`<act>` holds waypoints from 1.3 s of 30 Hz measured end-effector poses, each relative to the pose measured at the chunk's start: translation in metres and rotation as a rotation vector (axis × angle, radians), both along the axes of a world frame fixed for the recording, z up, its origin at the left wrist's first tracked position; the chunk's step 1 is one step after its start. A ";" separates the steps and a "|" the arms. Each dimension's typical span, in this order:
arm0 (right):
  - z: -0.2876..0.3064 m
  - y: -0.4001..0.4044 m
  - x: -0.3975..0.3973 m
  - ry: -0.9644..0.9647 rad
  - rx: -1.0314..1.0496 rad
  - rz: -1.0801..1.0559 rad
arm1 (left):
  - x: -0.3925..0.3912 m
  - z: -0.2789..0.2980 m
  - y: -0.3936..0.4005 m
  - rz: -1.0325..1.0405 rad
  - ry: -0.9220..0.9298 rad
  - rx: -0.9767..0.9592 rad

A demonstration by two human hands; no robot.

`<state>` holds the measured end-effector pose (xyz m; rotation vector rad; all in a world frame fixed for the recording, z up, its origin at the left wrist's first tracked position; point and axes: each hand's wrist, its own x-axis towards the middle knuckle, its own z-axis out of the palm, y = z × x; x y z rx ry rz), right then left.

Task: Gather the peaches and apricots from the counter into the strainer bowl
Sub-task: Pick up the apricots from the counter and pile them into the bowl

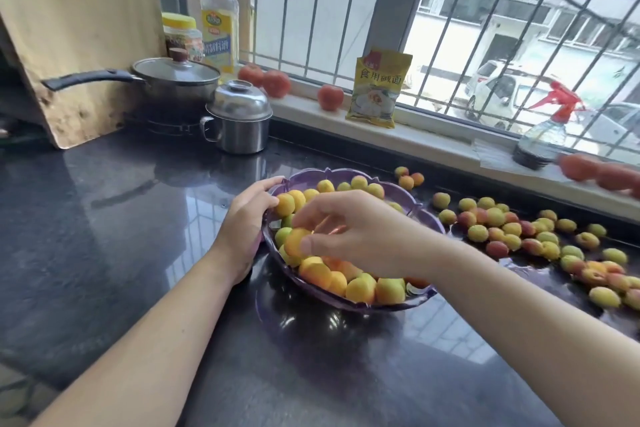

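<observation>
your L hand (244,229) grips strainer bowl (427,218) rim | R hand (349,232) fingers pinch yellow apricot (294,241) over bowl | loose fruit (519,236) on counter (121,218) to R

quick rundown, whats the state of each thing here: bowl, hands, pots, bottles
strainer bowl: partly filled with fruit
left hand: gripping the bowl's left rim
right hand: over the bowl, fingers on an orange apricot
loose fruit: scattered on the counter, right of the bowl
saucepan: glass lid on
steel pot: lidded
oil bottle: capped, upright
spray bottle: upright on the sill
</observation>
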<state>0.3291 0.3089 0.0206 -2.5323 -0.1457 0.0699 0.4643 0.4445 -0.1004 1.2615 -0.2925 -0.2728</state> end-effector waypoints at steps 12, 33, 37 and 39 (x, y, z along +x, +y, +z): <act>-0.003 0.008 0.005 0.127 -0.115 -0.059 | 0.000 -0.001 0.000 -0.002 0.005 0.016; -0.034 0.024 0.049 -0.275 -0.184 -0.161 | 0.002 0.001 0.000 0.009 0.124 -0.042; -0.032 0.019 0.047 -0.226 -0.226 -0.099 | -0.002 0.005 -0.001 0.022 0.131 -0.058; -0.028 0.014 0.048 -0.227 -0.221 -0.073 | -0.005 0.008 -0.002 0.033 0.136 -0.065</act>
